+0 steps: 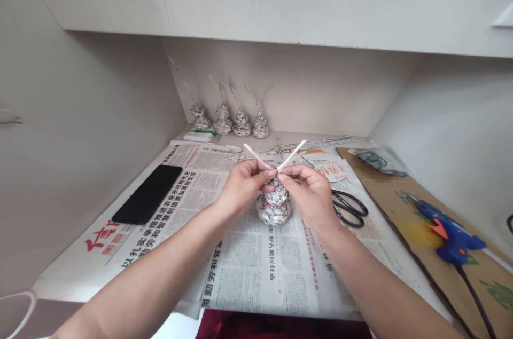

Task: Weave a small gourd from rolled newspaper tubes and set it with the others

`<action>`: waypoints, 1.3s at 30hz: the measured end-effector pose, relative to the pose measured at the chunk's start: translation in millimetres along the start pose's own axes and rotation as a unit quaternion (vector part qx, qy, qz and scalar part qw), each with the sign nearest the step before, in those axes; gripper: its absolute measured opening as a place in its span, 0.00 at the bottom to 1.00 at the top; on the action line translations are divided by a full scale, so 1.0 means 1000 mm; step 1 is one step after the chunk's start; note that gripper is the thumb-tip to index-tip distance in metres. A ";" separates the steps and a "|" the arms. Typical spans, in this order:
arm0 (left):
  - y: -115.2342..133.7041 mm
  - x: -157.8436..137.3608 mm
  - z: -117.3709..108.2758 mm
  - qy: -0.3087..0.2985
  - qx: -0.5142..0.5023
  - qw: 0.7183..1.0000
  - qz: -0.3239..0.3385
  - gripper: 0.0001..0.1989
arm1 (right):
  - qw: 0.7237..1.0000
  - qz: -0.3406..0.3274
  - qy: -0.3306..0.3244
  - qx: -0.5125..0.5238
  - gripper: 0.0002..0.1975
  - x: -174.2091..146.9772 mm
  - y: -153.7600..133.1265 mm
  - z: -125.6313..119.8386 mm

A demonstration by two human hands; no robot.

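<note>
A small gourd shape woven from rolled newspaper [273,210] stands upright on the newspaper sheets [248,269], between my hands. At its neck, my left hand [245,183] is closed, thumb and fingers pinching a white paper strip [255,154] that points up and left. My right hand [309,189] pinches the base of another paper strip [294,153], which slants up and right. The two strips cross in a V where my fingertips meet. Fingers hide part of the gourd's top.
Several similar woven gourds [241,124] stand along the back wall. Thin paper rods [331,143] lie ahead. Black-handled scissors [349,210] rest right of my hand. A blue glue gun [451,237] sits on cardboard [433,280]; a black phone [149,195] lies left. An overhead panel [256,2] juts above.
</note>
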State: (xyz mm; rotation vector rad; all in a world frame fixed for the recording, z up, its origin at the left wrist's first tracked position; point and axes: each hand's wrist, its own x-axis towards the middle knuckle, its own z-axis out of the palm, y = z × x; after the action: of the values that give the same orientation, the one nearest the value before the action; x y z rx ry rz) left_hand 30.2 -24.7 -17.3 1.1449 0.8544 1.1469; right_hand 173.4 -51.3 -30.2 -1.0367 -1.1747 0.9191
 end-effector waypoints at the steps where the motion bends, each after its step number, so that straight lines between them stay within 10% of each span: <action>1: 0.000 0.000 0.000 -0.002 0.008 1.000 0.007 0.11 | 1.000 0.014 -0.006 0.023 0.08 0.001 -0.001 0.000; 9: 0.005 -0.003 0.001 -0.048 0.082 0.995 0.038 0.07 | 0.985 0.102 -0.059 0.128 0.12 0.010 -0.007 -0.006; 22: 0.006 -0.009 0.004 0.001 0.133 0.989 0.069 0.05 | 0.999 -0.021 0.021 -0.031 0.10 -0.006 -0.009 0.005; 31: -0.001 -0.015 -0.001 0.044 0.477 0.819 0.315 0.10 | 0.999 -0.003 -0.002 0.038 0.10 -0.012 -0.013 0.008; 39: -0.007 -0.012 0.001 -0.025 0.469 0.822 0.320 0.08 | 0.977 0.131 0.068 0.153 0.11 -0.003 -0.022 0.000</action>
State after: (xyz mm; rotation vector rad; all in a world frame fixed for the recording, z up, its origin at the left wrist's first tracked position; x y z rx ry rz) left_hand 29.9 -36.4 -24.1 2.4116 1.0626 1.2214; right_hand 174.0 -60.3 -9.9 -0.9975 -0.7624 1.1753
